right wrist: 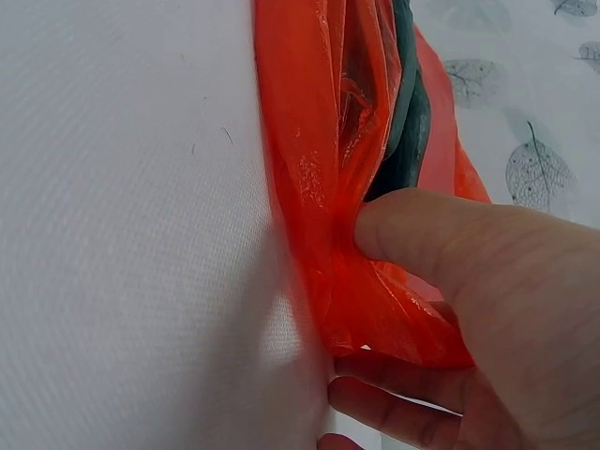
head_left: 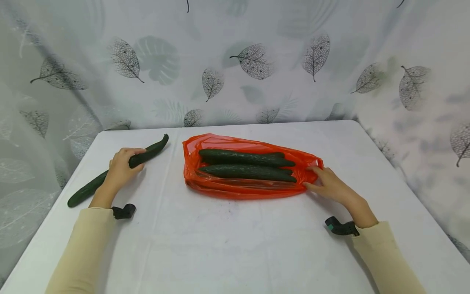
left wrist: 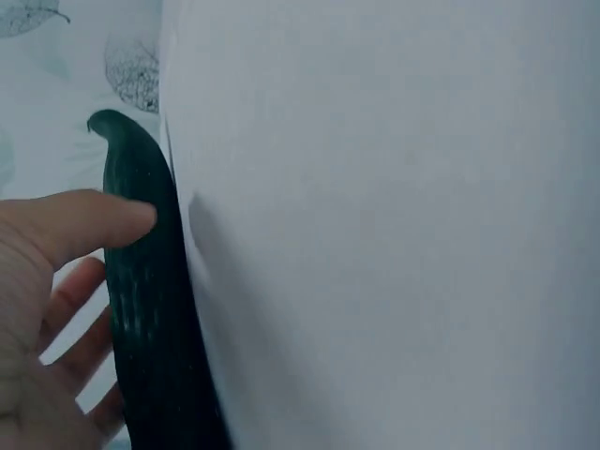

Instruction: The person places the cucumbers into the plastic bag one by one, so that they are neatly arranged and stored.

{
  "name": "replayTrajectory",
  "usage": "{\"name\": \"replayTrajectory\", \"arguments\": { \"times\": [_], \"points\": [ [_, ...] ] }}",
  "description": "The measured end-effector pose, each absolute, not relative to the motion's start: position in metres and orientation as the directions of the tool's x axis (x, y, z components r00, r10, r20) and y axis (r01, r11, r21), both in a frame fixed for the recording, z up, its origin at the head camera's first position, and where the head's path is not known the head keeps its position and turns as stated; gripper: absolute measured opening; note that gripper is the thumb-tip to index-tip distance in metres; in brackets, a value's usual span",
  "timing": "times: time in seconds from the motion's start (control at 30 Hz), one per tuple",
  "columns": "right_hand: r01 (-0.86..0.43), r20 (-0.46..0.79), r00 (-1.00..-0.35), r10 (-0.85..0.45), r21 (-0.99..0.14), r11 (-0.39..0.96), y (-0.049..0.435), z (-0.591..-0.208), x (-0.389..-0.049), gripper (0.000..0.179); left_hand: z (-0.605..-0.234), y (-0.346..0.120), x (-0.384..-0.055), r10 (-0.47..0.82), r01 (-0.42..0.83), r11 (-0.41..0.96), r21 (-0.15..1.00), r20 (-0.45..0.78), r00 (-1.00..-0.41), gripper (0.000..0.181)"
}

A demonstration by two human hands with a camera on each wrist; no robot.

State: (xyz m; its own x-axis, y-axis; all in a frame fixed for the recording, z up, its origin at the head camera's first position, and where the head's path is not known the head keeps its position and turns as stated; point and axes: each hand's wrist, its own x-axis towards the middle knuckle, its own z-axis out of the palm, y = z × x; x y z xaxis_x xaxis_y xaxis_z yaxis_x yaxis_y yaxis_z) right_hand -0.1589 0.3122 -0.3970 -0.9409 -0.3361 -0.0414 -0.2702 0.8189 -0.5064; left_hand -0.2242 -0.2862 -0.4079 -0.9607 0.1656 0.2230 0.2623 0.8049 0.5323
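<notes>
At the table's left, my left hand [head_left: 122, 168] grips a long dark green cucumber [head_left: 86, 191] around its middle. In the left wrist view the thumb lies across the cucumber [left wrist: 155, 319], with the other fingers on its far side. A red plastic bag [head_left: 238, 193] lies spread on its side in the middle, its opening wide. Several cucumbers [head_left: 246, 170] rest in it, side by side. My right hand [head_left: 330, 185] holds the bag's right end. Up close, the thumb presses the crumpled red plastic [right wrist: 314, 178] against the fingers below.
A white cloth covers the table [head_left: 227, 245]. Its back edge meets a hanging curtain [head_left: 235, 61] with a leaf print, which also runs along both sides. A black wrist camera [head_left: 124, 211] sits on the left wrist, another camera [head_left: 341, 227] on the right.
</notes>
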Motion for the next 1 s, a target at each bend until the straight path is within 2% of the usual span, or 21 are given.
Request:
{"name": "replayTrajectory", "arguments": {
  "times": [0.2, 0.33, 0.47, 0.7, 1.0],
  "points": [
    [-0.257, -0.056, -0.943, -0.327, -0.502, 0.826, 0.312, -0.398, -0.159, 0.057, -0.407, -0.304, -0.226, 0.206, 0.193, 0.83, 0.524, 0.033, -0.978, 0.065],
    [-0.253, -0.061, -0.944, -0.325, -0.499, 0.829, 0.312, -0.399, -0.16, 0.058, -0.407, -0.314, -0.226, 0.201, 0.17, 0.891, 0.42, -0.031, -0.979, 0.062],
    [-0.258, -0.057, -0.943, -0.328, -0.499, 0.828, 0.312, -0.398, -0.16, 0.056, -0.41, -0.319, -0.225, 0.182, 0.162, 0.936, 0.311, -0.036, -0.983, 0.059],
    [-0.26, -0.053, -0.945, -0.323, -0.48, 0.838, 0.315, -0.398, -0.161, 0.055, -0.409, -0.318, -0.225, 0.165, 0.152, 0.927, 0.342, -0.008, -0.986, 0.061],
    [-0.259, -0.05, -0.944, -0.326, -0.5, 0.826, 0.313, -0.399, -0.16, 0.057, -0.411, -0.319, -0.221, 0.172, 0.168, 0.938, 0.303, 0.011, -0.985, 0.058]
  ]
}}
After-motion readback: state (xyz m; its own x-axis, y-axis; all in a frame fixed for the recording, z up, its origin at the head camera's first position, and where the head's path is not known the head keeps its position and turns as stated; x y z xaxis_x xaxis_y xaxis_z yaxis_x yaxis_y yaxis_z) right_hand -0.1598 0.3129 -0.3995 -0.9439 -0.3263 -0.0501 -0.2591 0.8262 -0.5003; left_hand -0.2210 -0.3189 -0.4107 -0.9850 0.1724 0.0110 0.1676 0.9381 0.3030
